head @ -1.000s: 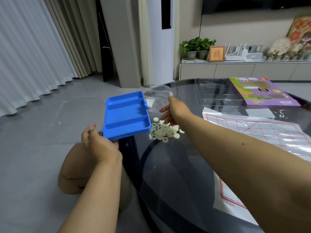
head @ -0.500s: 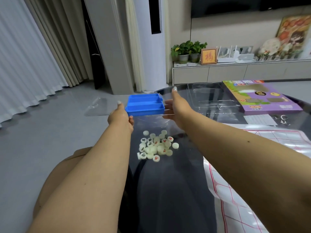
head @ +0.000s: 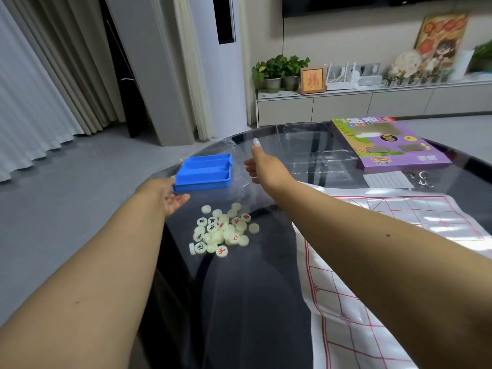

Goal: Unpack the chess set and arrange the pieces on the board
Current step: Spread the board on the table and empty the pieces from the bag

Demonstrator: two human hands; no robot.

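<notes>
"XCR&J" on purple box [head: 390, 145] (blurred)

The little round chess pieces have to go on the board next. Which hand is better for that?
Probably the right hand. The pieces lie heaped on the glass table between both arms, but the board lies on the right side. The left hand is at the blue tray.

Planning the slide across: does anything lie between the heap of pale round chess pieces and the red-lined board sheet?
Nothing visible does. Only bare dark glass table separates the heap of pale round chess pieces from the near edge of the red-lined white board sheet. The blue plastic tray sits beyond the heap.
</notes>
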